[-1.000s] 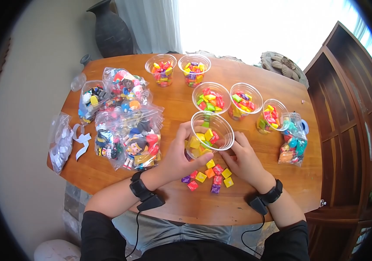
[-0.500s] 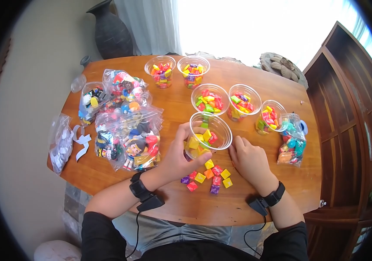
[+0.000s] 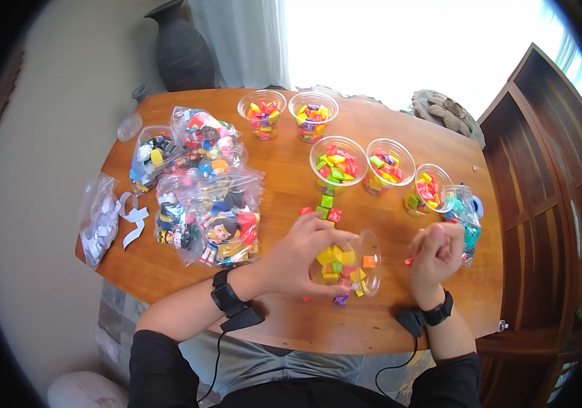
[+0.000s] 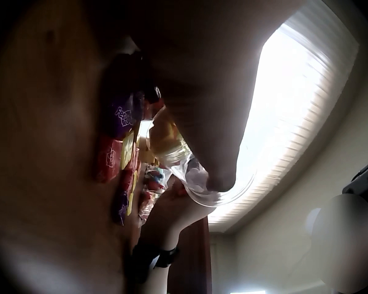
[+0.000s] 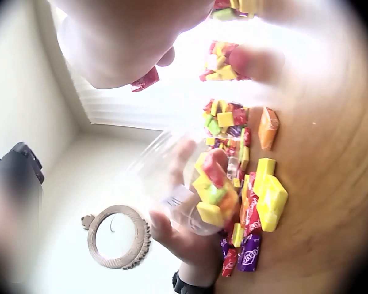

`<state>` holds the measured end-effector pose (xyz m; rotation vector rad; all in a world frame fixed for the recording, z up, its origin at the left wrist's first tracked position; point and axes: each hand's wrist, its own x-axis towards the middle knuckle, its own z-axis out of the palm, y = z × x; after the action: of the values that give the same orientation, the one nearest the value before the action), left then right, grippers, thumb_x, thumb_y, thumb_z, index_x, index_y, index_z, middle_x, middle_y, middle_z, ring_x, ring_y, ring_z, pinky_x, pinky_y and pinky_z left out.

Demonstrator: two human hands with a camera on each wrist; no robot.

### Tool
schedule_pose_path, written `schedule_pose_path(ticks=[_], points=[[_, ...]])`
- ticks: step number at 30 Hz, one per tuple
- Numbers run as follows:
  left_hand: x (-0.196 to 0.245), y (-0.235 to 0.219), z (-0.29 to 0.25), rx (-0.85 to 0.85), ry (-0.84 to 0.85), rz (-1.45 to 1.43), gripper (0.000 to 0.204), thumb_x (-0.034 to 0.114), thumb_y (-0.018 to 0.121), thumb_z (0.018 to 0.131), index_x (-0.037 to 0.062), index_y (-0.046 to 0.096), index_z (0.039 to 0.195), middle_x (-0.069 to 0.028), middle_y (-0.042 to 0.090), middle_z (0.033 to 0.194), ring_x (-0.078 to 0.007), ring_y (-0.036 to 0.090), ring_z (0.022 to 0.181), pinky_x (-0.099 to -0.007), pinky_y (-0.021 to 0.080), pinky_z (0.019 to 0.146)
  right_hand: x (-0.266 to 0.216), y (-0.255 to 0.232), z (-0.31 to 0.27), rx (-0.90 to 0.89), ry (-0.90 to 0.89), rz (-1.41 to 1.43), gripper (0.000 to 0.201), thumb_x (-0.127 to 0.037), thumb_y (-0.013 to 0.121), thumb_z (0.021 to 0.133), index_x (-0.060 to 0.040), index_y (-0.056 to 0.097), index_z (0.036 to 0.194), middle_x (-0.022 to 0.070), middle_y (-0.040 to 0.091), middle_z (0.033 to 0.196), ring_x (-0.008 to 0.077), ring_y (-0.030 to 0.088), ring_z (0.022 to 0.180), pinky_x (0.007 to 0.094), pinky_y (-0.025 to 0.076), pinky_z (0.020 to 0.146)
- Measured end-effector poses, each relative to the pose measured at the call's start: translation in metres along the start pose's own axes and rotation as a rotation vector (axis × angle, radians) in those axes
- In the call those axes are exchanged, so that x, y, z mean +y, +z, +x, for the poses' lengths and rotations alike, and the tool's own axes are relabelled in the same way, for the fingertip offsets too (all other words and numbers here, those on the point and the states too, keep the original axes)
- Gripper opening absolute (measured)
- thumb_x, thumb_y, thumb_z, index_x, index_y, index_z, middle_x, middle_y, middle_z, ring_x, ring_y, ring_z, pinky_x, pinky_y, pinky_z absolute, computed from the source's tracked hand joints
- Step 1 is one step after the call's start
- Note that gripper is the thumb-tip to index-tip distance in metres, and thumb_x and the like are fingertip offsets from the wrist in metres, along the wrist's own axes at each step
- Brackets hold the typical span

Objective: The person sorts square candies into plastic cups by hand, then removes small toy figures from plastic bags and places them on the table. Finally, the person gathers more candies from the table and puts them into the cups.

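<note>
My left hand (image 3: 301, 255) grips a clear plastic cup (image 3: 370, 272), tipped so its mouth faces right. Yellow, green and red wrapped candies (image 5: 216, 195) lie inside it. Loose candies are on the table around the cup, among them an orange one (image 5: 268, 128) and a purple one (image 3: 340, 299). To the cup's right, my right hand (image 3: 436, 255) is raised with its fingers curled in. A red candy (image 5: 145, 79) is pinched at its fingertips in the right wrist view.
Several candy-filled cups (image 3: 338, 161) stand toward the back. Bags of toy figures (image 3: 219, 228) cover the table's left side, beside a bag of white strips (image 3: 98, 228). Another bag (image 3: 471, 238) lies behind my right hand. Green and red candies (image 3: 327, 202) lie beyond the held cup.
My left hand has lowered the cup toward me and tipped it from upright to the right. The right hand has moved right, away from the cup, and turned upward.
</note>
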<state>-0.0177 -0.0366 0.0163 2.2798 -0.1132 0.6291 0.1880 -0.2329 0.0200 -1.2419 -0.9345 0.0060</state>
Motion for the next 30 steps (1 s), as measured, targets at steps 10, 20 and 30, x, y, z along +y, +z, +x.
schedule_pose_path(ticks=[10, 20, 30], points=[[-0.001, 0.006, -0.001, -0.054, -0.033, -0.097, 0.089, 0.042, 0.099, 0.081, 0.0068, 0.058, 0.152, -0.013, 0.068, 0.134, -0.0334, 0.06, 0.13, -0.0488, 0.042, 0.118, -0.011, 0.025, 0.001, -0.447, -0.348, -0.229, 0.022, 0.006, 0.07, 0.1, -0.0007, 0.064, 0.119, 0.0168, 0.07, 0.104, 0.0303, 0.068, 0.09, 0.0371, 0.057, 0.082], [-0.006, 0.002, -0.006, 0.156, -0.149, -0.191, 0.087, 0.033, 0.098, 0.087, 0.004, 0.046, 0.151, -0.0177, 0.069, 0.143, -0.025, 0.066, 0.134, -0.0427, 0.049, 0.117, 0.009, 0.024, -0.003, -0.617, 0.261, -0.14, 0.032, -0.012, 0.046, 0.118, 0.0023, 0.056, 0.144, 0.0187, 0.07, 0.128, 0.0269, 0.069, 0.119, 0.0382, 0.053, 0.103], [-0.006, 0.007, -0.002, 0.221, -0.218, -0.579, 0.093, 0.064, 0.061, 0.109, -0.0038, 0.029, 0.164, -0.0186, 0.065, 0.146, -0.0242, 0.064, 0.136, -0.0399, 0.047, 0.119, -0.006, 0.033, 0.005, -0.895, -0.146, -0.553, 0.07, -0.03, 0.086, 0.093, -0.0024, 0.058, 0.151, 0.0237, 0.055, 0.158, 0.0466, 0.049, 0.146, 0.0549, 0.037, 0.125]])
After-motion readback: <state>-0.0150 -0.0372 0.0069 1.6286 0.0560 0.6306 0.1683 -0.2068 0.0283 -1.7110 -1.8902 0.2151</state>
